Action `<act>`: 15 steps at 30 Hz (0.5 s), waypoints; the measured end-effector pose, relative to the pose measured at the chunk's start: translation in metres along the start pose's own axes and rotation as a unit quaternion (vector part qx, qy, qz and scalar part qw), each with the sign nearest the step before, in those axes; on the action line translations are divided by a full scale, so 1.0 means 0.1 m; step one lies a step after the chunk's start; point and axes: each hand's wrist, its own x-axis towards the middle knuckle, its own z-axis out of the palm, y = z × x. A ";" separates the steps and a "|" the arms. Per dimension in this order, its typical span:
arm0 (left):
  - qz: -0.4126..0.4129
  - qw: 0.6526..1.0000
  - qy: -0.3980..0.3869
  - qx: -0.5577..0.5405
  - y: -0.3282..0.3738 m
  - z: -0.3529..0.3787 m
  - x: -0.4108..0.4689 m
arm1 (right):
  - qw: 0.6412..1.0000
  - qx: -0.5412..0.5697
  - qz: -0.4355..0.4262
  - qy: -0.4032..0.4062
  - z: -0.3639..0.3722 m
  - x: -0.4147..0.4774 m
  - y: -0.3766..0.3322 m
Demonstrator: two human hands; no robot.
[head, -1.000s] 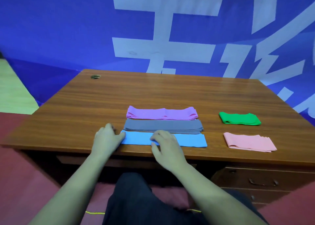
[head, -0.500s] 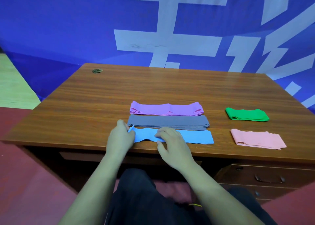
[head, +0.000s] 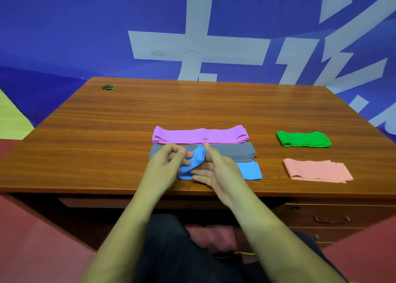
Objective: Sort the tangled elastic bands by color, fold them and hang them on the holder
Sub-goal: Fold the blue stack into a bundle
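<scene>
Both grips [head: 194, 164] pinch blue band [head: 249, 171] on desk [head: 107, 143].

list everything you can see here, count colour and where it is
purple band: 1, purple, folded long, farthest of the three stacked rows at mid desk
grey band: 1, grey, folded long, just in front of the purple one, partly behind the hands
blue band: 1, blue, nearest row by the front edge, its left end lifted and doubled over in the hands
green band: 1, green, folded short, right side, farther back
pink band: 1, pink, folded short, right side, in front of the green one
desk: 1, brown wood, drawers at lower right
cable hole: 1, far left corner of the desk
backdrop: 1, blue with white shapes, behind the desk
left hand: pinching the blue band's lifted end
right hand: at the blue band's fold
</scene>
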 end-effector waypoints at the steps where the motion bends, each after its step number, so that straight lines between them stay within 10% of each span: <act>1: 0.002 1.000 -0.016 0.008 -0.05 0.00 0.01 | 1.000 -0.005 0.006 0.007 -0.05 0.01 0.00; 15: 0.106 0.980 -0.129 0.107 -0.32 -0.05 0.13 | 0.996 -0.068 -0.030 -0.039 -0.14 0.01 -0.29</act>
